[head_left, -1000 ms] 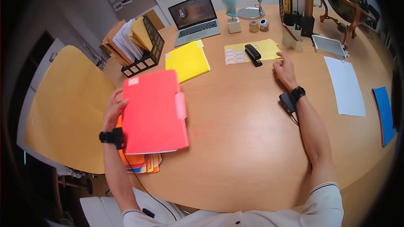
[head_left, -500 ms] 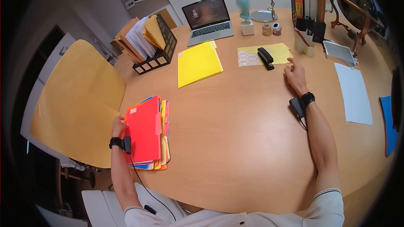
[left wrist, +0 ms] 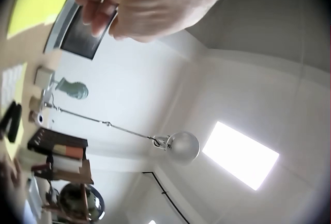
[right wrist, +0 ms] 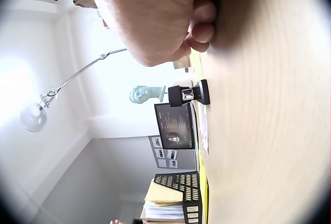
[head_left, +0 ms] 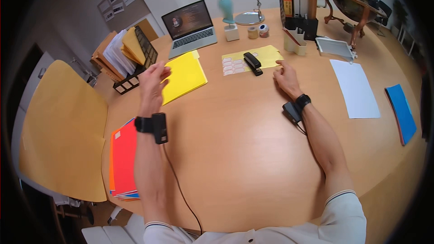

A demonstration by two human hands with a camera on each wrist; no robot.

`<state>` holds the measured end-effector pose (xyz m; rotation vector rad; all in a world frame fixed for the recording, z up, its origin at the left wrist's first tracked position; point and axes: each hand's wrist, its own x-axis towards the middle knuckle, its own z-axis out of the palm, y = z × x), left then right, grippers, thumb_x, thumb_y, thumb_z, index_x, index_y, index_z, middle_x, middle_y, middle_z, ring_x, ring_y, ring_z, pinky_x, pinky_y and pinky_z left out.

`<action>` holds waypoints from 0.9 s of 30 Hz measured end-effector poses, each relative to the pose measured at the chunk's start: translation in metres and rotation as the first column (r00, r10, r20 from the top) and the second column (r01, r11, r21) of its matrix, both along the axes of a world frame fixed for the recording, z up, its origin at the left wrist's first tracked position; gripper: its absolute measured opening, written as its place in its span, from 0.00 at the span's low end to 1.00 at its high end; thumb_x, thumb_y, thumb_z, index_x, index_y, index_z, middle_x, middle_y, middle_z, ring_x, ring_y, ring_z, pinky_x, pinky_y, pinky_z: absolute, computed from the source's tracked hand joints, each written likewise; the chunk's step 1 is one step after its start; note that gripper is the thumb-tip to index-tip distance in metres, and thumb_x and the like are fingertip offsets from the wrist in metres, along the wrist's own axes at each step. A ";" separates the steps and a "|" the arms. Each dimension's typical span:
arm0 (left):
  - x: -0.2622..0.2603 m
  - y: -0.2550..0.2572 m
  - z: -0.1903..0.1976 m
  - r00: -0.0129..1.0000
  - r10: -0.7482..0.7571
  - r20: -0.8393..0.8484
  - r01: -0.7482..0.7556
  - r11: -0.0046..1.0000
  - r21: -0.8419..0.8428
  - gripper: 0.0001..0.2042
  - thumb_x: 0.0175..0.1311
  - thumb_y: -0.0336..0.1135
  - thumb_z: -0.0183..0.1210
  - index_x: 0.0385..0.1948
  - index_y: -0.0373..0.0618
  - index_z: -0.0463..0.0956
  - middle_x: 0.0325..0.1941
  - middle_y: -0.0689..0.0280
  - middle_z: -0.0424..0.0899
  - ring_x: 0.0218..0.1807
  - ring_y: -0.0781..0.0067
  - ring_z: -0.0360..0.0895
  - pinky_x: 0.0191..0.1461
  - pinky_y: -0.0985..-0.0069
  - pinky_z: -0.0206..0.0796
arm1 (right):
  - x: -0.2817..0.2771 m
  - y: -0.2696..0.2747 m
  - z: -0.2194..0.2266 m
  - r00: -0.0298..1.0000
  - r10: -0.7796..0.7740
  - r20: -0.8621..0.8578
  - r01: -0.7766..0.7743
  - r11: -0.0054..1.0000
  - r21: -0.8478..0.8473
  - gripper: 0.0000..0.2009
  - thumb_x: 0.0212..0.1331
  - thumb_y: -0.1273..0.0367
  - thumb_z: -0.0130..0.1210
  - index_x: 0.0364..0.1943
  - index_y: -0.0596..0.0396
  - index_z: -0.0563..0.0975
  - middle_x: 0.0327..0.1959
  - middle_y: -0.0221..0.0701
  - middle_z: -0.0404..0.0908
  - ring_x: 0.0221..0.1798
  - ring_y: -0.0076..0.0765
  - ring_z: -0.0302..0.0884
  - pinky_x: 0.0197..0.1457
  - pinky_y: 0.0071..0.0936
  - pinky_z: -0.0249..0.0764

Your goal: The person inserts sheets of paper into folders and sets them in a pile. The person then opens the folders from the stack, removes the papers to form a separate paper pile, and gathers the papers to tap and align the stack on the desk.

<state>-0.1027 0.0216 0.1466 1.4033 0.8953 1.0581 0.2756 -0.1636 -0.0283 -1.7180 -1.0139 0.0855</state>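
My left hand (head_left: 153,79) is raised at the left edge of the yellow folder (head_left: 186,76), its fingers loosely bent and nothing held in them. It overlaps that folder's edge in the head view. Below it, behind the forearm, lies a stack of folders with a red folder (head_left: 125,162) on top; the forearm hides the stack's right side. My right hand (head_left: 288,80) rests on the table, its index finger at the corner of a yellow sheet (head_left: 270,56). A black stapler (head_left: 252,63) lies across that sheet, beside white labels (head_left: 232,66).
A file holder (head_left: 147,47) full of papers stands left of the laptop (head_left: 192,40). Further right are a bust (head_left: 227,13), a lamp base (head_left: 249,18), tape rolls, a pen holder (head_left: 294,43), a tray and a globe. White paper (head_left: 355,88) and a blue folder (head_left: 400,113) lie at right.
My left hand has set the red folder down on the stack at left and let go, then moved up to the yellow folder. The right hand has stayed by the yellow sheet.
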 end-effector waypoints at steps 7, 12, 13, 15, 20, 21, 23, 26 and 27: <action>0.099 -0.039 -0.091 0.935 -0.064 0.349 0.148 0.964 -0.221 0.07 0.72 0.39 0.61 0.36 0.48 0.77 0.30 0.71 0.79 0.34 0.77 0.77 0.39 0.74 0.70 | -0.004 -0.001 0.003 0.999 -0.005 -0.032 0.006 0.999 0.047 0.20 0.57 0.73 0.55 0.54 0.65 0.79 0.22 0.40 0.79 0.26 0.38 0.79 0.36 0.35 0.75; 0.085 -0.015 -0.153 0.994 0.037 0.104 -0.029 0.997 -0.077 0.07 0.72 0.36 0.61 0.36 0.43 0.80 0.28 0.71 0.79 0.31 0.79 0.76 0.37 0.81 0.68 | -0.006 -0.001 0.008 1.000 0.004 -0.005 -0.004 1.000 -0.004 0.18 0.57 0.72 0.56 0.52 0.65 0.80 0.23 0.40 0.80 0.28 0.38 0.80 0.37 0.35 0.76; 0.080 -0.008 -0.159 0.999 0.048 -0.022 -0.044 0.989 0.141 0.07 0.69 0.35 0.63 0.38 0.41 0.81 0.29 0.70 0.81 0.31 0.78 0.77 0.37 0.80 0.69 | -0.005 -0.002 0.006 1.000 -0.002 -0.002 0.002 1.000 -0.029 0.17 0.57 0.72 0.56 0.51 0.65 0.81 0.23 0.40 0.81 0.28 0.38 0.81 0.37 0.35 0.76; 0.069 0.004 -0.172 0.985 0.088 -0.150 -0.031 0.939 0.343 0.08 0.66 0.34 0.65 0.39 0.38 0.82 0.30 0.69 0.83 0.30 0.76 0.78 0.37 0.80 0.70 | -0.002 -0.001 0.003 1.000 0.003 0.030 -0.003 1.000 -0.023 0.17 0.57 0.72 0.56 0.50 0.65 0.81 0.23 0.40 0.81 0.28 0.38 0.81 0.37 0.35 0.76; 0.058 0.006 -0.161 0.758 0.447 -0.475 0.063 0.674 0.736 0.20 0.53 0.32 0.72 0.47 0.34 0.81 0.54 0.50 0.83 0.61 0.48 0.74 0.66 0.57 0.65 | -0.005 -0.001 0.007 0.999 0.003 0.044 -0.002 0.999 -0.034 0.15 0.57 0.71 0.57 0.47 0.65 0.82 0.24 0.41 0.82 0.29 0.38 0.82 0.38 0.34 0.76; 0.057 0.009 -0.158 0.756 0.451 -0.474 0.056 0.678 0.733 0.20 0.53 0.32 0.72 0.47 0.34 0.81 0.54 0.50 0.83 0.61 0.48 0.74 0.66 0.57 0.65 | -0.004 -0.002 0.007 0.999 -0.001 0.046 0.004 0.999 -0.051 0.15 0.58 0.70 0.58 0.47 0.65 0.82 0.25 0.42 0.83 0.29 0.38 0.82 0.38 0.34 0.76; 0.055 0.019 -0.157 0.669 0.513 -0.537 0.114 0.643 0.757 0.24 0.54 0.37 0.73 0.52 0.35 0.81 0.62 0.48 0.78 0.71 0.42 0.62 0.74 0.53 0.54 | -0.004 -0.001 0.005 0.999 0.006 0.052 -0.003 0.999 -0.053 0.15 0.58 0.70 0.58 0.47 0.65 0.82 0.25 0.41 0.83 0.29 0.38 0.82 0.38 0.34 0.76; 0.049 0.031 -0.164 0.609 0.565 -0.557 0.124 0.625 0.771 0.30 0.54 0.47 0.73 0.55 0.35 0.80 0.62 0.48 0.79 0.70 0.41 0.64 0.73 0.54 0.56 | -0.002 0.000 0.002 0.999 0.013 0.035 -0.011 0.999 -0.046 0.15 0.58 0.69 0.58 0.47 0.65 0.82 0.25 0.40 0.82 0.29 0.36 0.81 0.38 0.33 0.76; 0.047 0.035 -0.167 0.607 0.565 -0.559 0.122 0.629 0.768 0.30 0.54 0.47 0.73 0.55 0.35 0.80 0.62 0.48 0.79 0.70 0.41 0.64 0.73 0.54 0.56 | -0.001 0.000 0.000 1.000 0.018 0.014 -0.017 0.999 -0.040 0.15 0.59 0.69 0.58 0.46 0.65 0.82 0.25 0.39 0.82 0.29 0.35 0.81 0.37 0.33 0.76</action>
